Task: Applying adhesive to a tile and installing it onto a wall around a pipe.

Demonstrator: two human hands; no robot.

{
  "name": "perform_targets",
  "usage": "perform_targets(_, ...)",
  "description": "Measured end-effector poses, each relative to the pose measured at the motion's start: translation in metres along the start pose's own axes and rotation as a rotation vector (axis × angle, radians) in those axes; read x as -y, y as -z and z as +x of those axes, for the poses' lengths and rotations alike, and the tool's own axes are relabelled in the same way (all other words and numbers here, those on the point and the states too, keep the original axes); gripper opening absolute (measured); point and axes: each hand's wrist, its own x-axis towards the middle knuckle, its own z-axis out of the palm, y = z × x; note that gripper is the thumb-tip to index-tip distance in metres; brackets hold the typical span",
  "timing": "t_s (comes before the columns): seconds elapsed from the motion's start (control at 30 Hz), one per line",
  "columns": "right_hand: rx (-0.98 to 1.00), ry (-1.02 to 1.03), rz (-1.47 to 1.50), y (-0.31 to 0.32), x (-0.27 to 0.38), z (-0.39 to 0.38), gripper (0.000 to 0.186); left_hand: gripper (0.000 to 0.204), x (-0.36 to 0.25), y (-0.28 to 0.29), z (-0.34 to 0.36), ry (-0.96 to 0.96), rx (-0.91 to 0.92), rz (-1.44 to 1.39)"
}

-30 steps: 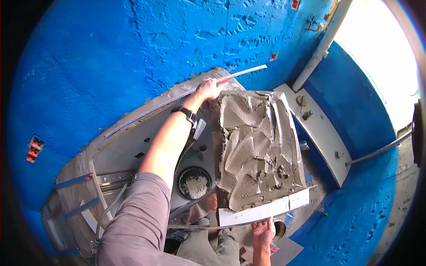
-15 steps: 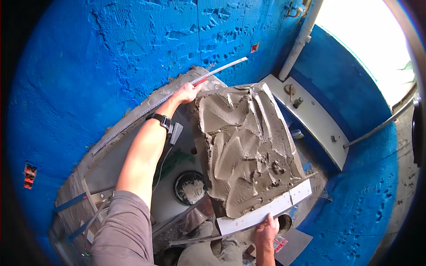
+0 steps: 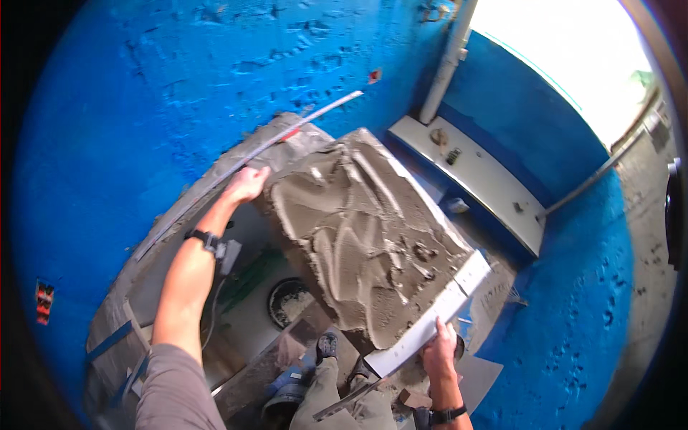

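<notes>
A large white tile (image 3: 430,315) is thickly coated with wet grey mortar (image 3: 358,222), ridged and swirled, and a bare strip shows along its near edge. My right hand (image 3: 438,352) is closed on that bare edge, thumb on top, with the other fingers hidden underneath. At the far left corner my left hand (image 3: 247,184) is closed against the tile's side; its fingertips are partly out of sight. The tile is held up above the floor, over my legs. Beyond the left hand, a long pale straightedge (image 3: 244,166) lies along a mortar-smeared ledge by the blue wall.
A black bucket (image 3: 288,302) with pale powder or mortar stands below the tile's left side. A white ledge (image 3: 502,188) with small items runs under the window, beside a white pipe (image 3: 450,61). My shoes (image 3: 327,345) are below, and a brick-like block (image 3: 416,398) lies near my right forearm.
The tile has turned counterclockwise and shifted left, its near right corner rising. My left hand has come back from beside the straightedge's red part. The view has shifted, and my shoes now show.
</notes>
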Motion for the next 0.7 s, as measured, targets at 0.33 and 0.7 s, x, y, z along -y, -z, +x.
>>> perform_targets(0.33, 0.099, 0.066, -0.110, 0.010, 0.003, 0.048, 0.043, 0.063, 0.049, -0.013, -0.080, -0.022, -0.122, -0.065)
perform_targets(0.7, 0.245, 0.098, -0.303, 0.020, 0.048, 0.092, 0.041, 0.062, 0.057, -0.029, -0.165, 0.084, -0.108, -0.085)
